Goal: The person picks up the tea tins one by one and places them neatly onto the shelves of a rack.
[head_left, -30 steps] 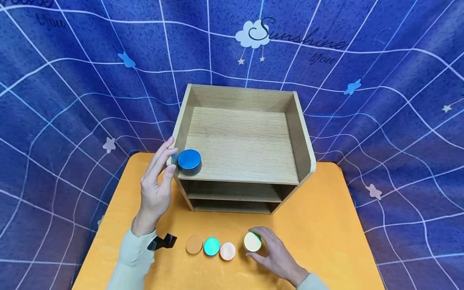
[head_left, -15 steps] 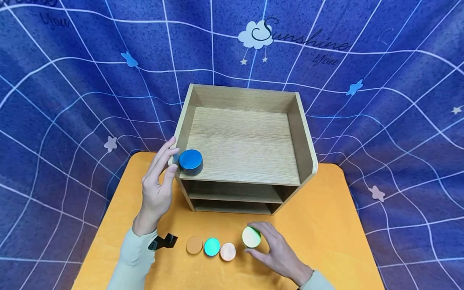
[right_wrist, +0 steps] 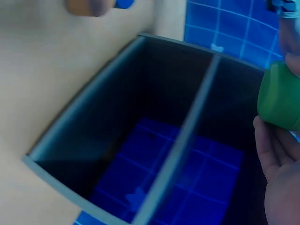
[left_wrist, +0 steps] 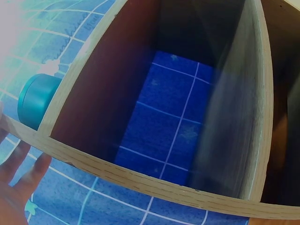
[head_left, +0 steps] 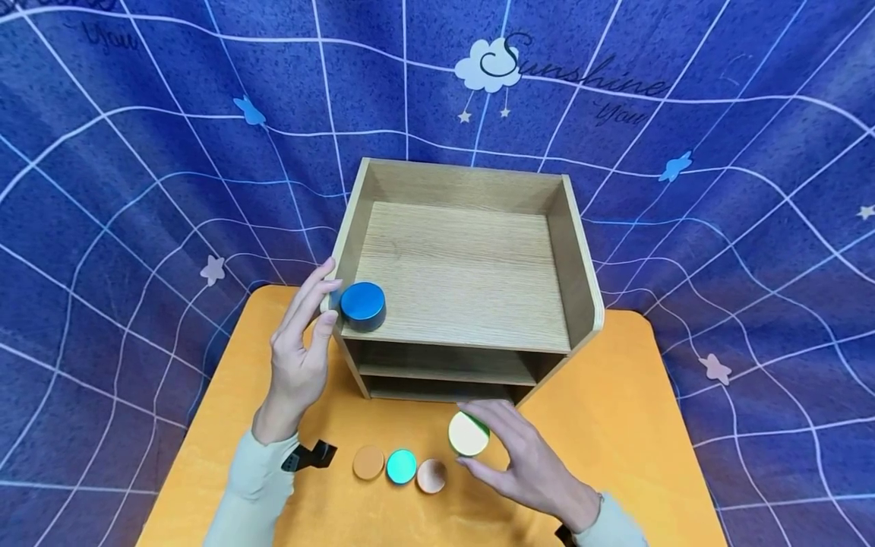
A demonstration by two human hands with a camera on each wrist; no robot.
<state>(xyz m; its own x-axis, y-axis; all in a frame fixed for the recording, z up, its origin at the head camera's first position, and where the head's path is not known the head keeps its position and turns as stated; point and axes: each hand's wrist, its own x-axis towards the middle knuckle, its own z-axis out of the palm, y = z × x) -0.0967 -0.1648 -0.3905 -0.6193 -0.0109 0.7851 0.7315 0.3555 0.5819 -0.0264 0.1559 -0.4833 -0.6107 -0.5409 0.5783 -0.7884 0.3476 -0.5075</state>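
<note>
My right hand (head_left: 529, 460) grips a green cylinder (head_left: 469, 434) with a pale-looking top, thumb and fingers on opposite sides, above the table before the shelf unit. In the right wrist view the cylinder (right_wrist: 280, 96) shows plain green. My left hand (head_left: 299, 361) rests its extended fingers against the left side panel of the wooden shelf unit (head_left: 465, 273). Just inside that panel, a blue cylinder (head_left: 363, 304) stands at the front left corner of the top shelf. The left wrist view shows the blue cylinder (left_wrist: 37, 101) beyond the panel edge, apart from the fingers.
On the orange table (head_left: 615, 410), an orange round piece (head_left: 368, 463), a turquoise one (head_left: 401, 466) and a pinkish-white one (head_left: 431, 476) form a row in front of the unit. Two lower compartments (head_left: 444, 363) face forward. A blue patterned cloth (head_left: 437, 99) surrounds the back and sides.
My right hand has carried the green cylinder up and slightly left in the head view, toward the unit's front. My left hand keeps its place against the side panel.
</note>
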